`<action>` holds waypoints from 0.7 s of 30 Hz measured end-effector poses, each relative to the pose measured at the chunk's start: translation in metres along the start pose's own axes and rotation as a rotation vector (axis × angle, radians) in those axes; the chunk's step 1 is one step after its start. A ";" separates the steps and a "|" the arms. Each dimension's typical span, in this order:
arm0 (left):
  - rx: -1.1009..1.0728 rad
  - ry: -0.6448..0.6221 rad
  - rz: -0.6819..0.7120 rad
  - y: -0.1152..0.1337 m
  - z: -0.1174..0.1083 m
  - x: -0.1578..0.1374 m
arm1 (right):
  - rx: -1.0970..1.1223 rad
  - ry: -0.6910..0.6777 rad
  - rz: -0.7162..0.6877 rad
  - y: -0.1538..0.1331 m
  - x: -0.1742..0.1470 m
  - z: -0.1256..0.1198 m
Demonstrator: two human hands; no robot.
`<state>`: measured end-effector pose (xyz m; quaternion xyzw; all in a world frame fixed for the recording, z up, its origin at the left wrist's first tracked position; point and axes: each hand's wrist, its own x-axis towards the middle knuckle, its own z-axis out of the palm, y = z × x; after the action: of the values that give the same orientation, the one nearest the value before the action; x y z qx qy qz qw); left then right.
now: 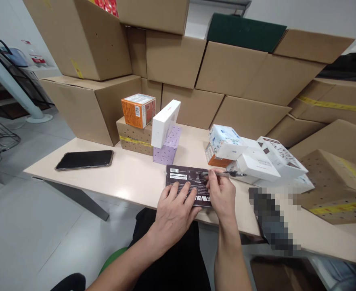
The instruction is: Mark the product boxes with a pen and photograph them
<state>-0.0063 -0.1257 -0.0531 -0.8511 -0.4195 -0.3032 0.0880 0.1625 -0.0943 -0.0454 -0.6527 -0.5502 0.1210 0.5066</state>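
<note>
Cardboard cartons (pixel 176 60) are piled behind a pale tabletop (pixel 193 149).
At the left, a dark phone (pixel 84 160) is laid flat. An orange box (pixel 132 114) is set on a taped brown box (pixel 132 131); beside it, a white box (pixel 165 123) is stood on a purple box (pixel 165 154). A blue-patterned box (pixel 226 138) is placed farther right, and a green box (pixel 246 33) is perched on the cartons.

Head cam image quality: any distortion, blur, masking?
Head view: wide-angle stretch, the right-hand carton skewed toward the frame edge; head view: a dark item at right is pixelated, so its details can't be told; head view: large print on the dark box shows, its smallest lines too soft to read.
</note>
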 end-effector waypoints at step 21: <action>0.019 0.000 -0.015 0.001 0.000 0.000 | 0.383 0.348 0.139 0.006 -0.011 -0.016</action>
<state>-0.0056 -0.1262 -0.0527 -0.8470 -0.4288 -0.2999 0.0938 0.1737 -0.1113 -0.0469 -0.5923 -0.3756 0.1433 0.6983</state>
